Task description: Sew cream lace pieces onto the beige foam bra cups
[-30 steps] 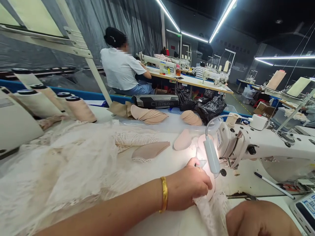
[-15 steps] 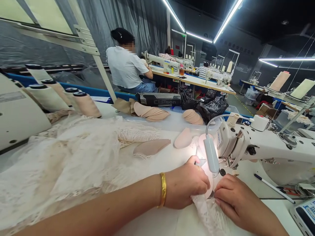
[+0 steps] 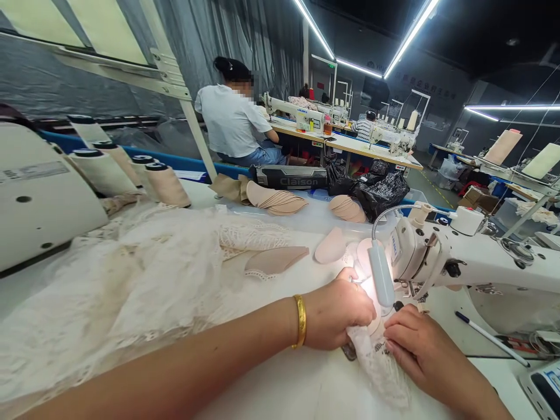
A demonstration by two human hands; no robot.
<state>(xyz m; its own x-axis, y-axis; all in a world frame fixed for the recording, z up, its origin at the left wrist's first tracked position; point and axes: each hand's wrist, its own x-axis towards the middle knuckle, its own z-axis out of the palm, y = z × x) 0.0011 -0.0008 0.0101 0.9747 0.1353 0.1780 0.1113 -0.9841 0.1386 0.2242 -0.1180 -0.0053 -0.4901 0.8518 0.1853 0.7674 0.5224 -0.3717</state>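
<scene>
My left hand [image 3: 336, 312], with a gold bangle at the wrist, is closed on a beige pad and white lace piece [image 3: 378, 361] in front of the needle of the white sewing machine [image 3: 472, 268]. My right hand [image 3: 413, 347] lies on the same lace from the right, its fingers pressing it down on the table. The machine's small lamp [image 3: 380, 281] lights the spot.
A heap of white lace [image 3: 131, 280] covers the table's left. Loose beige pads [image 3: 275, 261] lie behind my hands, with stacks of pads [image 3: 275, 201] further back. Thread cones [image 3: 164, 184] stand at the left. A pen [image 3: 490, 338] lies right. A person in white sits at another machine.
My right hand came up from the bottom edge onto the lace by the needle. Both hands and the piece have shifted slightly closer to the machine.
</scene>
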